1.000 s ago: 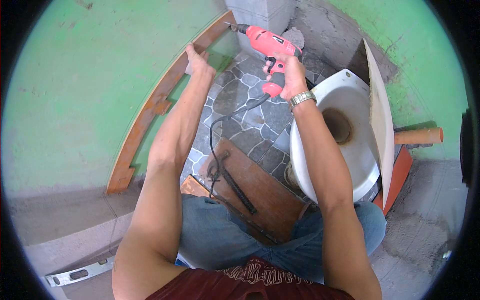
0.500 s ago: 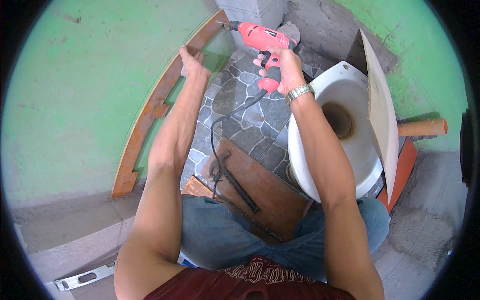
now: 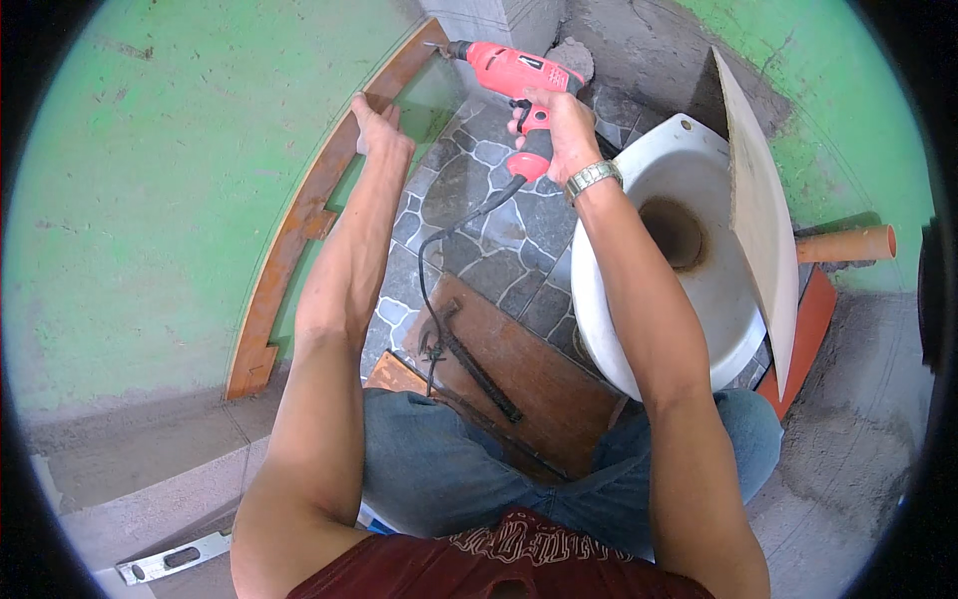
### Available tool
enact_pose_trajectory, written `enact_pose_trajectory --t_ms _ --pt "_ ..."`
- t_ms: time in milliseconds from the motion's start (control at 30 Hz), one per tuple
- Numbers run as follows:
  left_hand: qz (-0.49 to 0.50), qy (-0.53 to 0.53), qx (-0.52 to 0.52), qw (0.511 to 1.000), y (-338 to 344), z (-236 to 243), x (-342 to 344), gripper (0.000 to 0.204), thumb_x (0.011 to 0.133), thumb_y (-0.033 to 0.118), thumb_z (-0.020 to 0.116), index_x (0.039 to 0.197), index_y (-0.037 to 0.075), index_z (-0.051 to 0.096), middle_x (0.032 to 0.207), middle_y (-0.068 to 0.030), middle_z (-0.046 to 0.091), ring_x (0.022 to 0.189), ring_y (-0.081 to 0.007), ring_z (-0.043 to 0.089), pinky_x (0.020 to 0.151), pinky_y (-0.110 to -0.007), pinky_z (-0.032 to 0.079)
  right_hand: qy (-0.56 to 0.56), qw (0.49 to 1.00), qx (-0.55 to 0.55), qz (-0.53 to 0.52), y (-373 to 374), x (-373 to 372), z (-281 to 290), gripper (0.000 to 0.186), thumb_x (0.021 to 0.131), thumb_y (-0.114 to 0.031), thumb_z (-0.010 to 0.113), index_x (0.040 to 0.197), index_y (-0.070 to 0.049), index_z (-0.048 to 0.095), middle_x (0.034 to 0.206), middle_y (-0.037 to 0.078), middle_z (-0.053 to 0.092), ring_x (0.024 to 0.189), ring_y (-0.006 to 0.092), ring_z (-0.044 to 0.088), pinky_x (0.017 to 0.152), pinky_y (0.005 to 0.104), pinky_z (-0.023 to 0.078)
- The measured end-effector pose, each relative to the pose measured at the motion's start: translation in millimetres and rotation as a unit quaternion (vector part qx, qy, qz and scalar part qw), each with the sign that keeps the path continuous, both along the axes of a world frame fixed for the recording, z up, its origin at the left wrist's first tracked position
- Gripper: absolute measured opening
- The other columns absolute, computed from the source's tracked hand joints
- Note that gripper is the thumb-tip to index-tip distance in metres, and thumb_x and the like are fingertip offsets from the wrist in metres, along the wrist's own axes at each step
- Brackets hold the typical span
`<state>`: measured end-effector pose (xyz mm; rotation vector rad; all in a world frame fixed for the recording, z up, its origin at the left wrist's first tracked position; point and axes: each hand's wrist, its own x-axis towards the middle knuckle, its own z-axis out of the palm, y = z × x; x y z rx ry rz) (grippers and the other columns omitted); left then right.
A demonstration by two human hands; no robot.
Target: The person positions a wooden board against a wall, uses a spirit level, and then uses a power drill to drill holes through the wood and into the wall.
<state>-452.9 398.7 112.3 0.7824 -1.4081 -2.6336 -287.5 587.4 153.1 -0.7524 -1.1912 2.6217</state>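
Note:
My right hand (image 3: 564, 130) grips a red and black corded power drill (image 3: 509, 72) by its handle, fingers around the trigger area. The bit points left and meets the far end of a long brown wooden board (image 3: 317, 185), which lies along the green wall. Lower down from the bit, my left hand (image 3: 379, 130) holds the board at the wall, thumb at its face and fingers near its edge. From the drill's handle a black cord (image 3: 424, 262) runs down toward my legs.
A white toilet bowl (image 3: 591, 314) stands to the right, with a pale panel (image 3: 750, 200) leaning over it and an orange pipe (image 3: 848, 244) behind. A hammer (image 3: 469, 359) rests on a brown board (image 3: 564, 394) on the stone-patterned floor (image 3: 489, 245). A metal level (image 3: 175, 559) lies lower left.
The whole view has shifted slightly. Both hands, the drill and the wooden board keep nearly the same places relative to each other.

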Motion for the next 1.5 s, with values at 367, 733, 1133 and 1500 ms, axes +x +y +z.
enact_pose_trajectory --t_ms 367,733,1133,1500 --pt "-0.001 -0.006 -0.004 1.0 -3 -3 -7 0.093 0.084 0.052 0.068 0.147 -0.003 0.029 0.142 -0.0276 0.047 0.129 -0.0359 0.051 0.114 -0.044 0.032 0.004 1.0 0.003 -0.008 -1 -2 0 0.024 0.087 -0.014 0.064 0.108 -0.002 0.062 0.083 0.011 0.066 0.063 0.0202 0.064 0.048 0.0332 0.049" --pt "-0.001 -0.018 0.001 1.0 1 6 3 0.088 0.083 0.051 0.069 0.144 -0.002 0.036 0.14 -0.0252 0.05 0.126 -0.0361 0.052 0.1 -0.052 0.046 0.014 1.0 0.0 -0.003 1 -4 -5 0.024 0.087 -0.014 0.064 0.107 -0.001 0.062 0.082 0.011 0.065 0.063 0.0199 0.064 0.048 0.034 0.049" --pt "-0.022 -0.011 -0.034 0.999 -2 -1 -6 0.087 0.087 0.053 0.062 0.15 0.004 0.028 0.14 -0.0242 0.052 0.128 -0.0346 0.053 0.12 -0.048 0.013 0.024 1.0 0.008 -0.009 -2 -4 -2 0.024 0.086 -0.013 0.063 0.106 0.0 0.06 0.081 0.012 0.065 0.064 0.0208 0.065 0.048 0.0349 0.049" --pt "-0.02 -0.017 -0.017 1.0 -1 2 -5 0.085 0.087 0.051 0.064 0.15 0.006 0.029 0.142 -0.0231 0.05 0.129 -0.0335 0.052 0.116 -0.049 0.027 0.031 0.999 0.009 -0.01 0 -5 0 0.027 0.085 -0.014 0.063 0.107 0.001 0.061 0.083 0.013 0.066 0.066 0.0216 0.065 0.049 0.0342 0.049"
